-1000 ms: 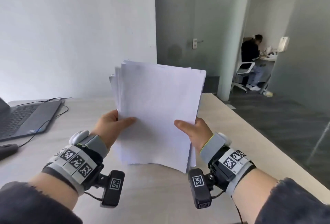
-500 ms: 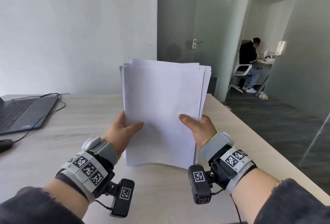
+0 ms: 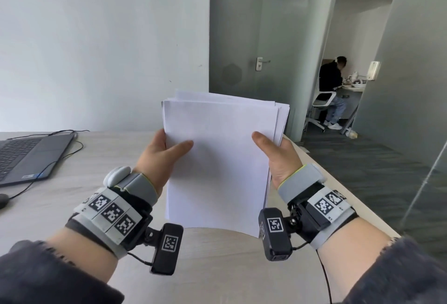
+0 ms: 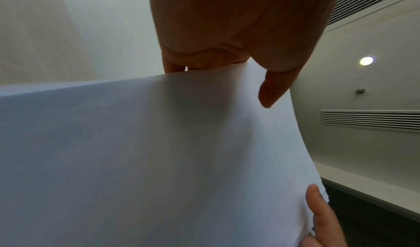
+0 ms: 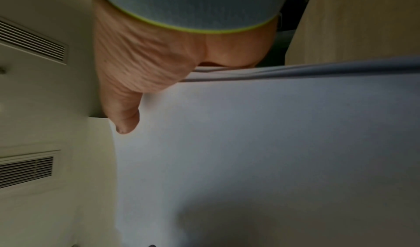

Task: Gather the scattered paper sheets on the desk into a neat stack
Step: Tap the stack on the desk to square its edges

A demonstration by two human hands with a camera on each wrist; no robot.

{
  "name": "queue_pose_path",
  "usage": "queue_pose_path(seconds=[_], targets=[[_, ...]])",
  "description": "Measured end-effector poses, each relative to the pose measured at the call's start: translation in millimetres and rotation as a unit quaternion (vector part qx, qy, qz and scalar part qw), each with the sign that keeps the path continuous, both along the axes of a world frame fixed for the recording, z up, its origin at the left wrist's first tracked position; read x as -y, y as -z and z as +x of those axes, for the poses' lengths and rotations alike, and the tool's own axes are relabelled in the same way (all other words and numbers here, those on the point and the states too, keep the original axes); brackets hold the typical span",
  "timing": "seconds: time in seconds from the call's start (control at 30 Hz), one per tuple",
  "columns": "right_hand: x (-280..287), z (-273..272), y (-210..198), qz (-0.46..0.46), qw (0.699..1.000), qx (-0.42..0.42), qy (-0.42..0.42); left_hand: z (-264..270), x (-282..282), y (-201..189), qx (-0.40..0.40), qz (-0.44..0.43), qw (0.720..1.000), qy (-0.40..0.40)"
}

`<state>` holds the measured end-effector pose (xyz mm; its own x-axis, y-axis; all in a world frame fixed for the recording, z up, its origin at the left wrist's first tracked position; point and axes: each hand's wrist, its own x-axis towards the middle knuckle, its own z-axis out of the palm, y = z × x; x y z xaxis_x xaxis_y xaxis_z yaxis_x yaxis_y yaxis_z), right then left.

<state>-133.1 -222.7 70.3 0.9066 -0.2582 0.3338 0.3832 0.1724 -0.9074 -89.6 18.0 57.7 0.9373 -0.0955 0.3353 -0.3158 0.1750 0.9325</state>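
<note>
Upright, paper stack pinched btwn my left hand & right hand, bottom edge on tabletop.

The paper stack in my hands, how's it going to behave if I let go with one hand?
Held upright by the left hand and right hand, the paper stack already bows along its bottom edge, so it would probably flop over. Its top edges are staggered, so sheets likely slide apart easily. It looks light.

Laptop left on desk (mouse nearer).
</note>
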Motion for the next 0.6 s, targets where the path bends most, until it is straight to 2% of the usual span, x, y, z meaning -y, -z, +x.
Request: queue_pose_path(seconds=[0.17,0.3,0.5,0.6], targets=[[-1.5,-5.4,-32.4,-0.012,1.0,0.022,0.013,1.4,6.1,-41.4,0.032,-0.013,0.999,-0.031],[-5.8,-10.1,-46.8,-0.036,0.999,0.026,0.007,-0.9,14.7,-58.5,0.033,-0.006,0.999,-0.035],[-8.2,-2.7,-63.0,-0.017,0.999,-0.019,0.046,4.9,9.8,-73.1,-0.063,-0.003,0.991,-0.12],[-9.7,-0.8,-64.7,-0.013,0.998,-0.031,0.046,6.6,10.9,-76.7,-0.087,0.006,0.988,-0.128]])
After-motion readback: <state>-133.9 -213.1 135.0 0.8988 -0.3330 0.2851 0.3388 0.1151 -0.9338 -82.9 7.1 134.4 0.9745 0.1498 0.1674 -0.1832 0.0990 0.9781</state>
